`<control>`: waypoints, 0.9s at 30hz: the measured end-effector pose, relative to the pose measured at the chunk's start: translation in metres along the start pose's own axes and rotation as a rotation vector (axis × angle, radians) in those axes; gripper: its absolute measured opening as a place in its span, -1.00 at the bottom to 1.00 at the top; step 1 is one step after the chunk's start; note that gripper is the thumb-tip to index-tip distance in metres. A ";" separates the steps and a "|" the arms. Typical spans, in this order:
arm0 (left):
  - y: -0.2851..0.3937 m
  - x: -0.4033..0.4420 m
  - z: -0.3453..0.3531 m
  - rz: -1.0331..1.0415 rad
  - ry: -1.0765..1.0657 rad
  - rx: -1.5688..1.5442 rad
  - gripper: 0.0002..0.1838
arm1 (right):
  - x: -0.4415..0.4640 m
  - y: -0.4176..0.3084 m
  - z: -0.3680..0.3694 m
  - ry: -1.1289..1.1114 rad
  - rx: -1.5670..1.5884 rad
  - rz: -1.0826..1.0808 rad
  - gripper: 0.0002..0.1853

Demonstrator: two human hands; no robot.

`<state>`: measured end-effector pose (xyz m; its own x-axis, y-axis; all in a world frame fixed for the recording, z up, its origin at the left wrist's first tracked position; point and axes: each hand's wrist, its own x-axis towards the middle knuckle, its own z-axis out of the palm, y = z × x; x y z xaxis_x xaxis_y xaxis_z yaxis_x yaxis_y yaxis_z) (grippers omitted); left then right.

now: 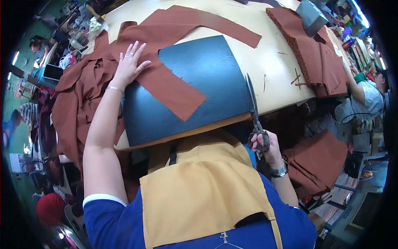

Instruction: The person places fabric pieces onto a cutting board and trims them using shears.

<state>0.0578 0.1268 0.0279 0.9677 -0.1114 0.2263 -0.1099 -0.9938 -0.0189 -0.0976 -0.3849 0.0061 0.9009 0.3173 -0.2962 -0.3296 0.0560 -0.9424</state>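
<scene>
The right grip (266,145), near 4 o'clock in the view, is holding fabric shears (255,118) by their dark-wrapped handles, the blades pointing toward 12 o'clock beside the black board (215,79). The left grip (129,64), near 10 o'clock, is lying with fingers spread wide on a rust-brown fabric strip (178,93), whose end is stretching toward 4 o'clock across the board. Crumpled rust-brown fabric (81,99) is draping over the worktop (275,95) between 9 and 10 o'clock.

The cloth (176,91) is reddish brown, the board (219,76) black, the apron (199,199) yellow.
</scene>
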 end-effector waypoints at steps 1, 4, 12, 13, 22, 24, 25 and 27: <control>0.004 -0.012 -0.001 -0.002 0.048 -0.027 -0.22 | 0.002 -0.004 0.001 -0.036 -0.026 0.031 -0.69; 0.053 -0.054 -0.024 0.029 0.080 -0.201 -0.31 | 0.009 -0.020 0.004 -0.141 -0.094 0.110 -0.72; 0.134 -0.120 -0.035 0.093 -0.095 -0.287 -0.48 | 0.023 -0.048 -0.001 -0.390 -0.199 0.290 -0.65; 0.136 -0.121 -0.031 0.063 -0.073 -0.289 -0.53 | 0.025 -0.046 -0.002 -0.403 -0.173 0.298 -0.63; 0.153 -0.123 -0.022 0.032 -0.057 -0.428 -0.64 | 0.032 -0.042 -0.001 -0.490 -0.014 0.319 -0.41; 0.154 -0.124 -0.023 0.068 -0.064 -0.409 -0.62 | 0.038 -0.043 0.007 -0.484 -0.002 0.295 -0.47; 0.154 -0.124 -0.024 0.085 -0.066 -0.398 -0.60 | 0.042 -0.044 0.009 -0.497 -0.018 0.303 -0.49; 0.155 -0.126 -0.027 0.101 -0.074 -0.365 -0.55 | 0.050 -0.043 0.010 -0.521 -0.050 0.320 -0.53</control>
<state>-0.0874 -0.0128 0.0230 0.9601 -0.2221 0.1698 -0.2663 -0.9115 0.3135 -0.0414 -0.3626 0.0337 0.4986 0.7331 -0.4626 -0.5356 -0.1590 -0.8293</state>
